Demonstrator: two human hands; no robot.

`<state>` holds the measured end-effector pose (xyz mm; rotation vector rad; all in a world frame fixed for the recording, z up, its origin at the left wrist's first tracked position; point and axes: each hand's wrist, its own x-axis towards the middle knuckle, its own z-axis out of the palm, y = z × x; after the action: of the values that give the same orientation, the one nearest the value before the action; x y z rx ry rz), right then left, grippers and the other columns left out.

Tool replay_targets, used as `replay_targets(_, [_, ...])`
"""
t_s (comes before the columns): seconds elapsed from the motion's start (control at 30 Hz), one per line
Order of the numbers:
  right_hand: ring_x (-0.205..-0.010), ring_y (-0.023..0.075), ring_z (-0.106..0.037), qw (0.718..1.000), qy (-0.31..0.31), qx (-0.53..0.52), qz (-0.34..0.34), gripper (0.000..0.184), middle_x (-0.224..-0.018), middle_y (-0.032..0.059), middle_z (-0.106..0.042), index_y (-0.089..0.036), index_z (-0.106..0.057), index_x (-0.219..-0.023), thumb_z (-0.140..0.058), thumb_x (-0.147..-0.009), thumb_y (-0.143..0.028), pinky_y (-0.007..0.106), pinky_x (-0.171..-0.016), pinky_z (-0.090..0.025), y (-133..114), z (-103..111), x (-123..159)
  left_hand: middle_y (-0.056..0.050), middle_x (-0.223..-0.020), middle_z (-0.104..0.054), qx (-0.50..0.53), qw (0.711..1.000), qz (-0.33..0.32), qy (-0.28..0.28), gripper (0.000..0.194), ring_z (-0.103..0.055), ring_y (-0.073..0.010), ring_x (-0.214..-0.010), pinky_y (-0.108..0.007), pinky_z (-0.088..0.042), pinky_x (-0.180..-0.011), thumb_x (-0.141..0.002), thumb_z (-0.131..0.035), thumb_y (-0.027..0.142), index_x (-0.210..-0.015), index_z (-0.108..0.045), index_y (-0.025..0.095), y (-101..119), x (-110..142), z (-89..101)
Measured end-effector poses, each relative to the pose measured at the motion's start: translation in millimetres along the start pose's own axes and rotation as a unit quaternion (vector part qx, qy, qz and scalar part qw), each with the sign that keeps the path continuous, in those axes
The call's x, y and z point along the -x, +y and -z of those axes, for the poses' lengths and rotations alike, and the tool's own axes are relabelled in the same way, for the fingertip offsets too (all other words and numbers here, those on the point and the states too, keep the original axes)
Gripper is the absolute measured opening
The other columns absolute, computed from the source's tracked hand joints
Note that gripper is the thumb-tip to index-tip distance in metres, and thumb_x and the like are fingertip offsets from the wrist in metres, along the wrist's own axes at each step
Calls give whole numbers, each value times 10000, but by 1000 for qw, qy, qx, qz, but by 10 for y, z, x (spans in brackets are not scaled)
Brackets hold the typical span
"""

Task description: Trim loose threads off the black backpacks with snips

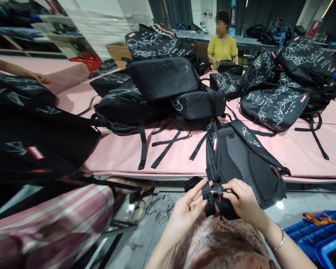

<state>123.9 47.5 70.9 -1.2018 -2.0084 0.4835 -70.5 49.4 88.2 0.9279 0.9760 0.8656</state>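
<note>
A black backpack (242, 164) lies over the table's front edge, its padded back panel and shoulder straps facing up. Close to my body, my left hand (189, 207) is closed on a black strap (210, 203) of this backpack. My right hand (242, 196) is closed just beside it, fingers pinched on a small shiny metal piece (217, 189) that points toward the strap. The piece looks like the tip of thread snips, but its shape is partly hidden by my fingers.
Several black backpacks with white line drawings (277, 106) are heaped along the pink-covered table (128, 157), straps trailing. A person in yellow (222, 48) stands across. At left are another person's hand (42, 78) and plaid clothing (58, 224). A blue container (324, 243) stands at lower right.
</note>
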Motion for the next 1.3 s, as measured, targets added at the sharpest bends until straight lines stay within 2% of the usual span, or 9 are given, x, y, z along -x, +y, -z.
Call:
replay_targets(0.27, [-786,173,-548,999,-38,15,24,198,-825,45,-607,-191,-579,-883,-389,-928,-222,293,-720,-414,-12,-55,-22,-125,-1278,-525,-14,1000,15,-12,650,-462,-253,-1197,-386,-300,-1059,-703,-685,275,-1294,-441,159,-38,-9,-38])
replay_targets(0.53, [-734,147,-554,991,51,-110,-62,138,-801,26,-588,-187,-575,-917,-458,-849,-163,257,-666,-442,75,-65,56,-100,-1241,-565,-82,996,-28,6,546,-516,-244,-1148,-348,-367,-1013,-731,-636,387,-1234,-526,203,51,12,86])
replay_targets(0.67, [-732,154,-563,978,70,-172,-94,252,-832,15,-594,-209,-583,-991,-567,-740,-196,245,-656,-466,59,-110,103,-85,-996,-695,-152,985,-52,67,372,-648,-228,-879,-296,-509,-799,-723,-617,457,-983,-685,200,-19,-56,131])
replay_targets(0.73, [-717,164,-558,974,74,-193,-96,405,-845,15,-602,-217,-575,-1056,-657,-660,-229,259,-661,-471,24,-152,83,-77,-820,-714,-128,991,-28,28,375,-653,-190,-666,-259,-518,-621,-734,-598,473,-953,-680,180,-72,-76,50])
replay_targets(0.8, [-662,159,-536,966,87,-219,-109,308,-771,9,-596,-206,-619,-945,-673,-645,-251,257,-621,-457,-11,-194,33,-53,-655,-678,-118,993,-4,-28,354,-603,-151,-515,-224,-462,-497,-759,-566,477,-869,-674,158,-110,-73,-76])
replay_targets(0.87, [-568,131,-474,948,103,-260,-152,98,-620,-16,-523,-183,-598,-701,-625,-702,-277,232,-537,-408,-30,-227,-32,-29,-543,-609,-153,986,-12,-60,353,-548,-126,-451,-210,-408,-457,-791,-524,467,-700,-649,150,-113,-59,-189])
replay_targets(1.07, [-450,71,-303,849,57,-443,-282,331,-550,-67,-360,-172,-473,-704,-607,-744,-473,185,-412,-277,30,-291,-133,-49,-674,-585,-285,946,-154,2,267,-534,-163,-681,-234,-430,-628,-769,-576,383,-633,-676,175,1,-71,-225])
replay_targets(1.17, [-542,108,-450,880,113,-377,-266,296,-646,-24,-468,-168,-516,-856,-531,-812,-461,205,-486,-386,80,-294,-75,-59,-714,-618,-214,971,-100,28,275,-551,-177,-712,-248,-444,-661,-748,-591,403,-706,-701,154,-24,-101,-175])
replay_targets(1.3, [-820,172,-555,942,238,-156,-180,217,-901,63,-571,-187,-502,-1060,-444,-875,-285,302,-736,-458,135,-204,42,-58,-786,-678,-117,988,-43,94,315,-586,-197,-764,-275,-467,-730,-697,-646,417,-845,-716,148,-100,-121,-140])
